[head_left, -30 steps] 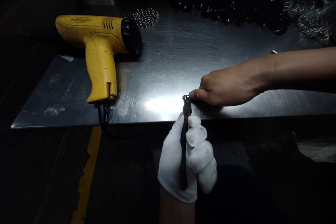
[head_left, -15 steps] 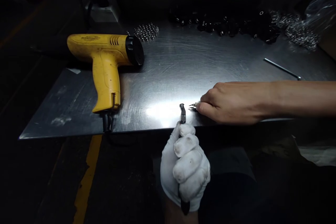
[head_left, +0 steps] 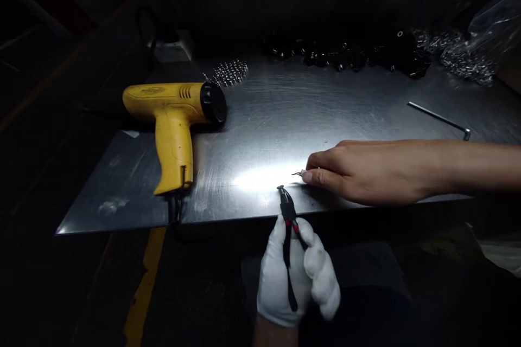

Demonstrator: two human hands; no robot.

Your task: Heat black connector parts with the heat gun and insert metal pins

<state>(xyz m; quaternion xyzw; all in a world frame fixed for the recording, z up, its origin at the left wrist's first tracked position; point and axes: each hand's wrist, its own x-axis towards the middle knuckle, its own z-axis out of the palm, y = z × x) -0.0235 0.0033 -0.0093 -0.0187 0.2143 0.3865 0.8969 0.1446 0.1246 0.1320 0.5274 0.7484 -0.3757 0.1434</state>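
My left hand (head_left: pixel 299 271), in a white glove with the palm turned up, holds black-handled pliers (head_left: pixel 288 209) with red marks near the pivot. Their handles are spread and the fingers curl loosely round them. At the tip of the jaws is a small metal piece with a flat head (head_left: pixel 280 188); whether it is gripped I cannot tell. Bare and palm down, my right hand (head_left: pixel 354 171) rests on the metal tabletop (head_left: pixel 260 135). Its thumb and forefinger pinch a small pale piece with a thin dark point (head_left: pixel 298 174), mostly hidden by the fingers.
A yellow heat gun (head_left: pixel 173 135) lies on the left. Behind it are small metal parts (head_left: pixel 230 72) and a white box (head_left: pixel 173 50). Black parts (head_left: pixel 345 57), shiny metal pieces (head_left: pixel 468 62) and a plastic bag (head_left: pixel 496 21) line the back. An L-shaped rod (head_left: pixel 439 118) lies right.
My left hand has loosened its fist, and the pliers' handles have spread apart. My right hand keeps its pinch. The view has tilted, so the table sits lower in the picture.
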